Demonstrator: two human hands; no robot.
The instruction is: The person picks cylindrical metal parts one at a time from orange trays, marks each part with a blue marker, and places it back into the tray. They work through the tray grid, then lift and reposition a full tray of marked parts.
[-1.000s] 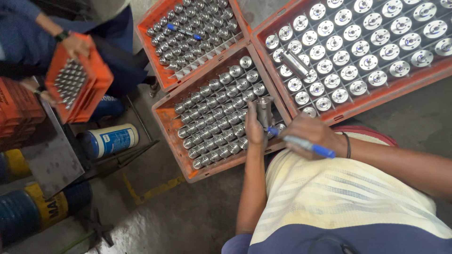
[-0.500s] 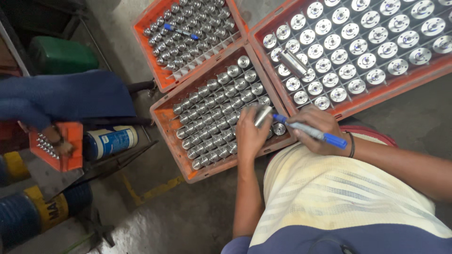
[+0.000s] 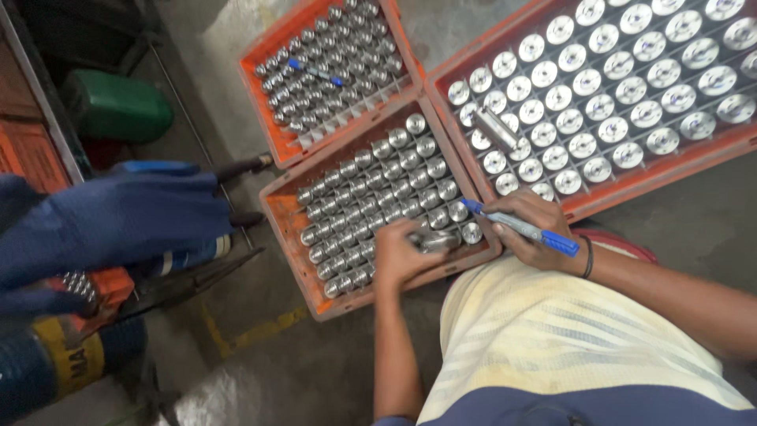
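My left hand grips a shiny metal cylinder lying sideways over the near corner of an orange crate packed with upright metal cylinders. My right hand holds a blue marker pen, its tip pointing left toward the held cylinder. Both hands are close together at the crate's front right corner.
A second orange crate of cylinders with a blue marker on top lies behind. A larger crate of round metal caps is at right. At left, another person's blue sleeve reaches over a small orange crate. A green container stands behind.
My left hand has turned the cylinder sideways and lowered it over the crate. My right hand moved the marker closer. The other person's sleeve moved right, covering the small crate and the can.
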